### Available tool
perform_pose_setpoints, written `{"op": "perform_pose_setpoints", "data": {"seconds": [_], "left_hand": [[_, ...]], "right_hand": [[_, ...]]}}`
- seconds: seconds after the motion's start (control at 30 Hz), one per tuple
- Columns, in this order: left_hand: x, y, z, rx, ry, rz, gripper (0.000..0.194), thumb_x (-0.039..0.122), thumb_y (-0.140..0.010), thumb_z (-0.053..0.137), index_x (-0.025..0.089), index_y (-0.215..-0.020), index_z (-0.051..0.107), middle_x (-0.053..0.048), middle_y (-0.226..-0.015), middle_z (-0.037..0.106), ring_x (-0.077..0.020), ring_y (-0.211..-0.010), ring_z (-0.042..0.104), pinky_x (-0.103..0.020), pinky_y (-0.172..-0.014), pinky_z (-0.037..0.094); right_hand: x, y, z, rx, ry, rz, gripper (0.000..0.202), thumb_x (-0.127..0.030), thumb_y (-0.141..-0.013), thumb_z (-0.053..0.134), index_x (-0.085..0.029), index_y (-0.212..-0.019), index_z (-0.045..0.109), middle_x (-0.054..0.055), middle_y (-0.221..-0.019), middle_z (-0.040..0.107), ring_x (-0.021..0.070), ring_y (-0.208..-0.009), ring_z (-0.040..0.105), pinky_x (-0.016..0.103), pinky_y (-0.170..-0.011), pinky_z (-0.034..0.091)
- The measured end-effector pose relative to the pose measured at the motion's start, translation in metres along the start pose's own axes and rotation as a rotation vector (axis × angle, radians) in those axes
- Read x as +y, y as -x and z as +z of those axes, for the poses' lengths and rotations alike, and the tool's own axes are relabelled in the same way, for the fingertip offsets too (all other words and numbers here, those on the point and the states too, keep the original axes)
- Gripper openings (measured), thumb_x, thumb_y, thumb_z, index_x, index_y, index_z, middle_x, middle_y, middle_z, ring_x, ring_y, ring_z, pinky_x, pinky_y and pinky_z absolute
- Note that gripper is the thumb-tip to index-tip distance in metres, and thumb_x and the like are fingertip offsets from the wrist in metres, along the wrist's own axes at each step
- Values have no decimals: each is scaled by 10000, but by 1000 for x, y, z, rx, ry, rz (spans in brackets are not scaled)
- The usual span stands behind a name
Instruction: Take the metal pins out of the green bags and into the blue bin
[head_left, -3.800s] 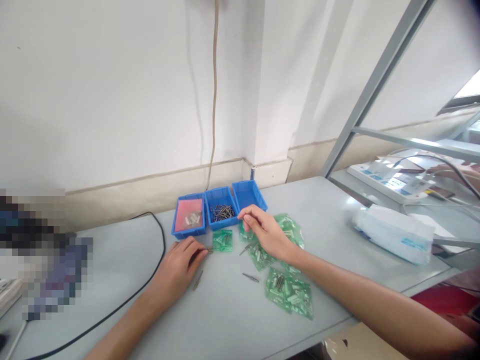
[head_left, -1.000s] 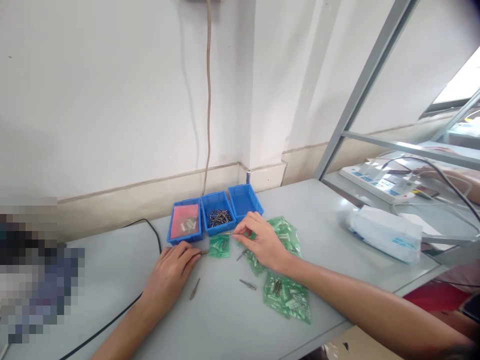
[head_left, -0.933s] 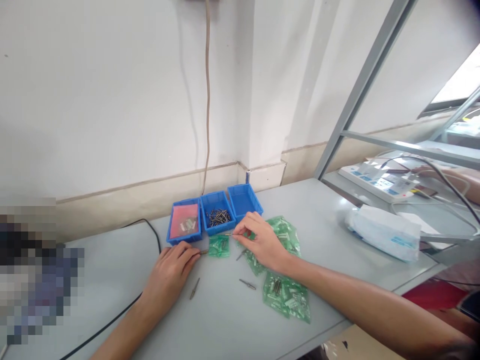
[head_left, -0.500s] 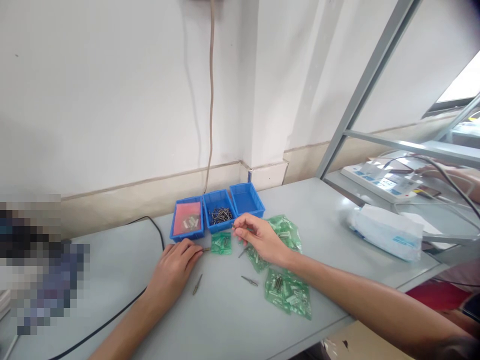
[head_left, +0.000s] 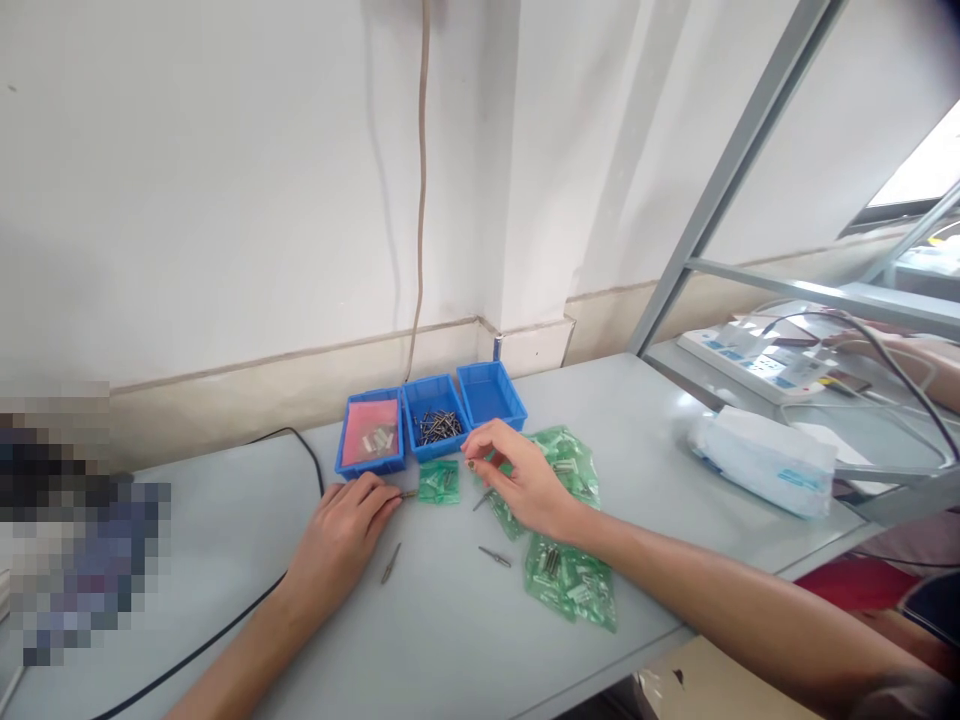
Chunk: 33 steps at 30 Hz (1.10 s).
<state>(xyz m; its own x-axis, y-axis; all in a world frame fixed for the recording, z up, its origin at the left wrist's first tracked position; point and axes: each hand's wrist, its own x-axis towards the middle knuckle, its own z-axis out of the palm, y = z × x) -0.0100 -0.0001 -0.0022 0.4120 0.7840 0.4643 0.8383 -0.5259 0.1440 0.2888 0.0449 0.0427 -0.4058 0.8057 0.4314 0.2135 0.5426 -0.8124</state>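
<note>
My left hand [head_left: 351, 522] rests on the table with its fingers closed around a thin metal pin [head_left: 407, 494], whose tip pokes out to the right. Just beyond that tip lies a small green plastic bag [head_left: 439, 482] with metal parts in it. My right hand [head_left: 519, 478] hovers in front of the blue bins in a pinch; a tiny dark speck shows at its fingertips, too small to name. Loose metal pins lie between my forearms, one on the left [head_left: 391, 563] and one on the right [head_left: 495, 556]. Another pin [head_left: 483, 499] lies under my right hand.
Three blue bins stand by the wall: one with a pink sheet and bagged parts [head_left: 373, 420], one with many pins [head_left: 439, 428], one bare [head_left: 491, 393]. Green bags [head_left: 571, 585] lie beside my right forearm. Further right are a tissue pack [head_left: 761, 460] and a metal frame [head_left: 739, 170].
The view has shifted slightly. My right hand's fingertips have turned a little in their pinch near the bins, while my left hand stays in place on the table.
</note>
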Motion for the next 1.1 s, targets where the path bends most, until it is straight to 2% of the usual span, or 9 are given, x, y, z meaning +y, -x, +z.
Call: {"op": "perform_pose_setpoints", "data": {"seconds": [0.13,0.27,0.43,0.6,0.77,0.93,1.1], "left_hand": [[-1,0,0,-10,17,-3,314,359,-1150,428,229,-1106,711,-41,-1026,695,-210,-871,632,-369,-819,440],[-1,0,0,-10,25,-5,322,371,-1151,426,236,-1107,714,-42,-1029,700,-212,-868,630,-375,-818,444],[-1,0,0,-14,35,-8,308,366,-1148,435,243,-1118,715,-42,-1039,700,-211,-874,633,-376,-819,447],[-2,1,0,-13,30,-9,303,368,-1145,445,239,-1117,717,-39,-1037,696,-207,-865,630,-369,-813,448],[-1,0,0,-8,27,-9,319,376,-1146,436,236,-1105,720,-38,-1018,695,-204,-856,636,-362,-809,450],[1,-1,-1,-5,29,-21,325,373,-1146,434,242,-1105,728,-41,-1022,702,-206,-877,649,-365,-821,464],[2,-2,-2,-2,19,-8,341,371,-1150,418,237,-1099,727,-44,-1007,700,-198,-855,640,-363,-812,465]], "right_hand": [[5,-2,3,7,-184,103,48,-225,-1018,612,-250,-1051,636,53,-1118,656,193,-910,655,307,-690,569],[10,-3,4,28,-322,163,71,-303,-1035,618,-251,-1079,640,37,-1022,642,198,-868,685,314,-661,581],[9,-3,3,38,-257,174,100,-341,-1035,630,-252,-1071,656,19,-951,628,188,-833,654,312,-671,570],[10,-2,4,8,-254,230,146,-391,-1033,646,-250,-1067,639,-22,-808,600,157,-681,593,299,-645,505],[13,-3,3,-1,-262,244,198,-441,-1027,653,-246,-1064,653,-13,-871,616,138,-647,555,287,-616,465],[6,-5,0,57,-139,126,155,-393,-1011,691,-239,-1010,714,16,-936,615,160,-770,563,297,-697,474],[3,-6,-1,67,-92,107,125,-355,-986,728,-231,-975,730,23,-946,605,161,-783,565,295,-701,472]]}}
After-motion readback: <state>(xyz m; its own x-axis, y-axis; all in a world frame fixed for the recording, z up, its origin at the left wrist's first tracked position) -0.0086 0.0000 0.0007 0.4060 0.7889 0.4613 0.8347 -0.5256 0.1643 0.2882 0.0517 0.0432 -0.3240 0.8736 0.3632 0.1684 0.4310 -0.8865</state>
